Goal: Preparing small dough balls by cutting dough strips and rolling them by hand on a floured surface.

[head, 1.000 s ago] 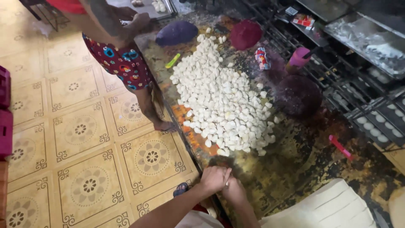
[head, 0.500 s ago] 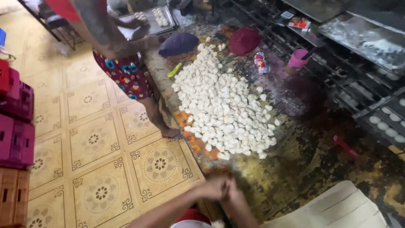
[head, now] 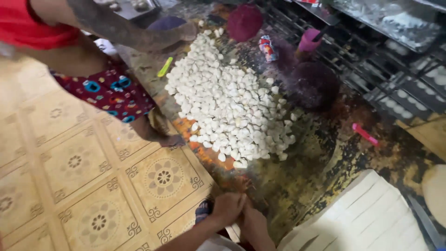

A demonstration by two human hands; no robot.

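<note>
- Head view. My left hand (head: 227,208) and my right hand (head: 252,218) meet at the near edge of the worktable (head: 302,186), low in the frame, touching each other.
- Grip: the left hand's fingers are curled in and pressed against the right hand. Whether anything sits between them I cannot tell; the knuckles hide it.
- Just right of my hands lies a pale sheet of dough (head: 367,218), scored into long strips, on the near right part of the table.
- Farther off, mid-table, a big heap of small white dough pieces (head: 232,102), well apart from my hands.
- Table surface is dark and mottled, with an orange patch (head: 204,151) showing at the heap's near left edge.
- Far side of the heap: a dark red bowl (head: 245,21), a pink cup (head: 309,41), a small colourful packet (head: 267,48), a dark round bowl (head: 316,83) to the right of the heap.
- A pink stick-like tool (head: 365,135) lies right of the heap; a yellow-green one (head: 165,66) lies left of it.
- Another person (head: 93,69) in a red top and patterned shorts stands at the far left, their arm (head: 134,32) reaching over the table toward the heap's far end.
- Patterned tile floor (head: 83,176) on the left; dark racks with trays (head: 395,60) along the far right.
</note>
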